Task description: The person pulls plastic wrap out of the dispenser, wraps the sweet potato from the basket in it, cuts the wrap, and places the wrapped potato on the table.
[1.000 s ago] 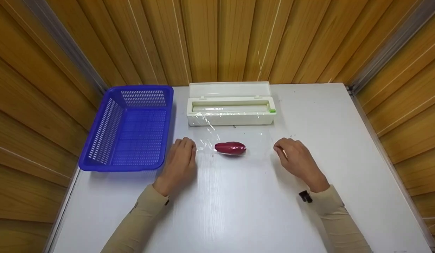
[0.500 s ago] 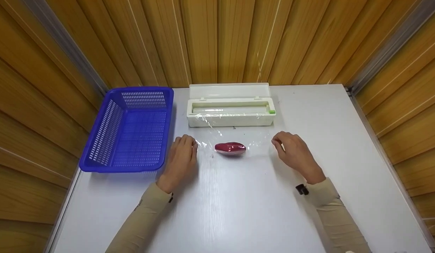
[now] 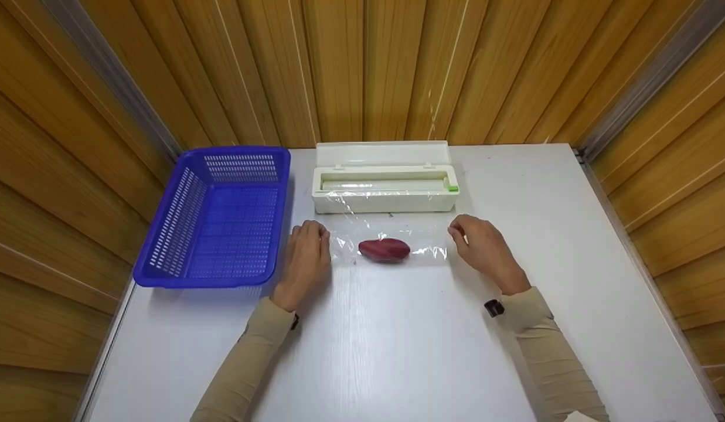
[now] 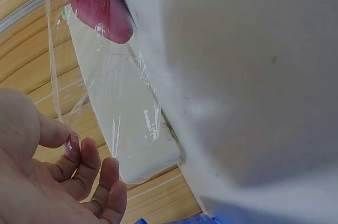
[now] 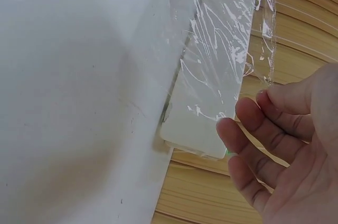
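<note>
My left hand pinches the left corner of a sheet of clear cling film between thumb and index finger. At the opposite corner, my right hand pinches the film the same way, its other fingers loosely bent. Between the hands, a dark red, oblong sweet potato lies on the white table, with the film spread over it. From there the film runs back to a white cling film dispenser, whose lid stands up and whose roll shows inside. In both wrist views the film is creased and shiny.
A blue plastic basket with slotted walls stands on the left, close to my left hand. The dispenser carries a small green slider at its right end. Wood-panelled walls close off the table's back and sides.
Both hands have moved a little away from me, toward the dispenser, and slightly closer together. The film's held edge has gone back with them over the sweet potato, which stays in place.
</note>
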A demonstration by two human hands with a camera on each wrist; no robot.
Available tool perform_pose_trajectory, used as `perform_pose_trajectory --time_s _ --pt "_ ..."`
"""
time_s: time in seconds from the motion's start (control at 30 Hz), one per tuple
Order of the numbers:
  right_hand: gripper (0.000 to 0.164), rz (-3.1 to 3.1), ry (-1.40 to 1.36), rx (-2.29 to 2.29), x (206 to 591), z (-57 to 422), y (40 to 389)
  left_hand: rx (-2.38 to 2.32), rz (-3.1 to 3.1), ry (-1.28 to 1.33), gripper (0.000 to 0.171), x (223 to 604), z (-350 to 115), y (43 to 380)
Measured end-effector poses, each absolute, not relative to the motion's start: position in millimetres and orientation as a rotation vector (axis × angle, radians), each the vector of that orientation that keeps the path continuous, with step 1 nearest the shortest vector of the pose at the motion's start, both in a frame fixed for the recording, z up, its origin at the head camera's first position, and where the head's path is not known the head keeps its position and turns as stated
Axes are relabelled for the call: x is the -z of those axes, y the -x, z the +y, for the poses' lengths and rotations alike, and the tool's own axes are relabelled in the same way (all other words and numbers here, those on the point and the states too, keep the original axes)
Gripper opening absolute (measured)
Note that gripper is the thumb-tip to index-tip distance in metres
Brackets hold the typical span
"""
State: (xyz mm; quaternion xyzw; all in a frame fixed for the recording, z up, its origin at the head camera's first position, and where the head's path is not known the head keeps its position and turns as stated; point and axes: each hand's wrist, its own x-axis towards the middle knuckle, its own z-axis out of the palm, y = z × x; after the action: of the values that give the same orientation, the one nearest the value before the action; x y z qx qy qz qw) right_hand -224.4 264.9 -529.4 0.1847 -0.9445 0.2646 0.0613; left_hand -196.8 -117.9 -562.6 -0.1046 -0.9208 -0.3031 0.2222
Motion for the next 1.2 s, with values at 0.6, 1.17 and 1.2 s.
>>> perform_pose_trajectory --time_s 0.6,1.17,1.2 --pt "0.019 -2.978 -0.404 -0.871 547.4 258.0 243.5 1.027 -2.633 0.093 0.014 576.2 -116.1 218.8" --pt "0.021 -3.132 -0.35 -0.85 566.8 258.9 250.8 1.063 -2.767 0.006 0.016 583.0 -119.0 227.5" --pt "0.021 -3.137 -0.349 -0.845 567.2 259.2 250.9 1.063 -2.769 0.007 0.016 583.0 -119.1 227.2"
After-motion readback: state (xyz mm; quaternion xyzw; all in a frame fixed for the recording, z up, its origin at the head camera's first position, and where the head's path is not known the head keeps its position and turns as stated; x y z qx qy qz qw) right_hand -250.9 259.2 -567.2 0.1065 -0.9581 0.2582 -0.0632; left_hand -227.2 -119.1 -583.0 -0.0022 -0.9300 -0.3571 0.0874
